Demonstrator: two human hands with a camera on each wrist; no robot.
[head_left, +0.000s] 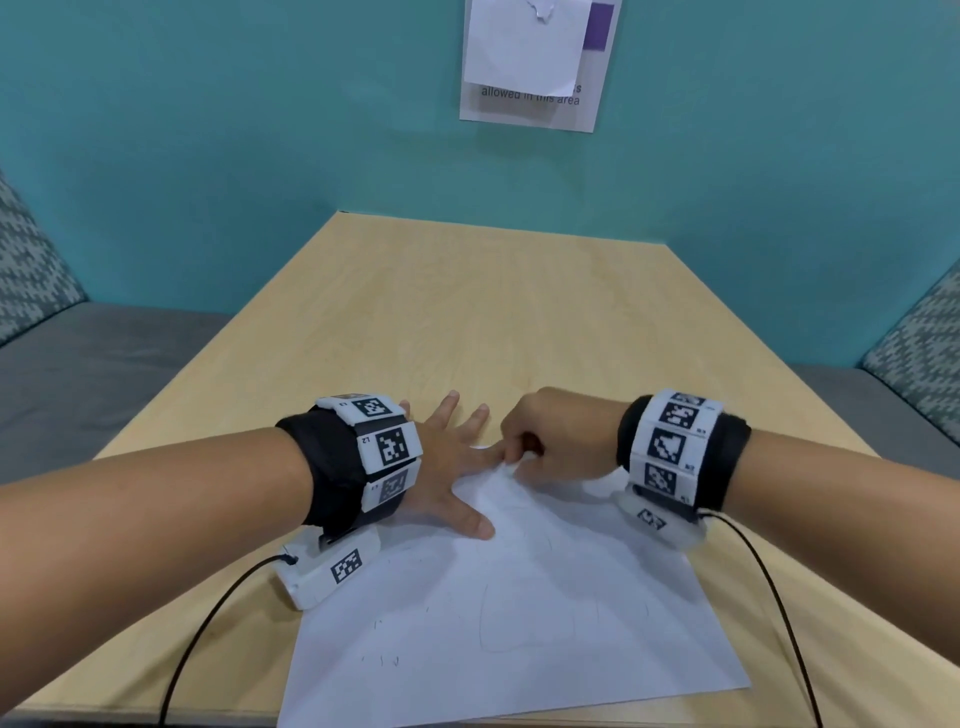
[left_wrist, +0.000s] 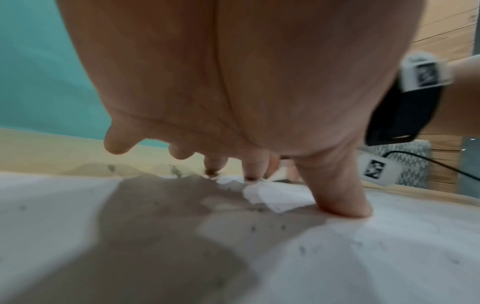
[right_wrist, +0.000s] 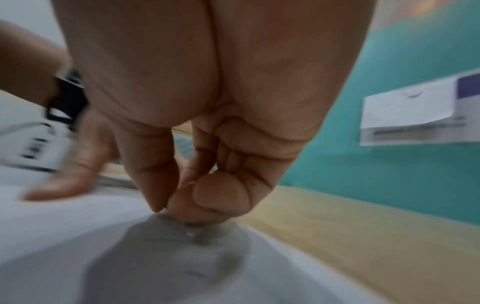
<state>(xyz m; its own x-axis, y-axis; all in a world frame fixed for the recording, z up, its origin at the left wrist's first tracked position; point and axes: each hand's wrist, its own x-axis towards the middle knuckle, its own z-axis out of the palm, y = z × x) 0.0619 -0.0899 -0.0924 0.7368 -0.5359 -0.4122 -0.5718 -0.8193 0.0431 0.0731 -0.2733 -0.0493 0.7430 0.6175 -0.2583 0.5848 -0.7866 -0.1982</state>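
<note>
A white sheet of paper (head_left: 519, 613) with faint pencil marks lies on the wooden table (head_left: 467, 322), one corner pointing away from me. My left hand (head_left: 447, 467) lies flat with fingers spread, pressing the sheet's far left part; its thumb (left_wrist: 340, 197) presses on the paper (left_wrist: 363, 257). My right hand (head_left: 561, 441) is curled and pinches the sheet's far corner between thumb and forefinger. In the right wrist view the right hand's fingertips (right_wrist: 182, 203) pinch the lifted, creased paper (right_wrist: 182, 257). The crumpled corner (left_wrist: 275, 197) shows beyond the left thumb.
A teal wall (head_left: 208, 156) rises behind the table, with a paper notice (head_left: 535, 62) pinned on it. Grey upholstered seats (head_left: 104, 374) flank the table on both sides. Black cables (head_left: 208, 623) run from both wrist units across the table's near edge.
</note>
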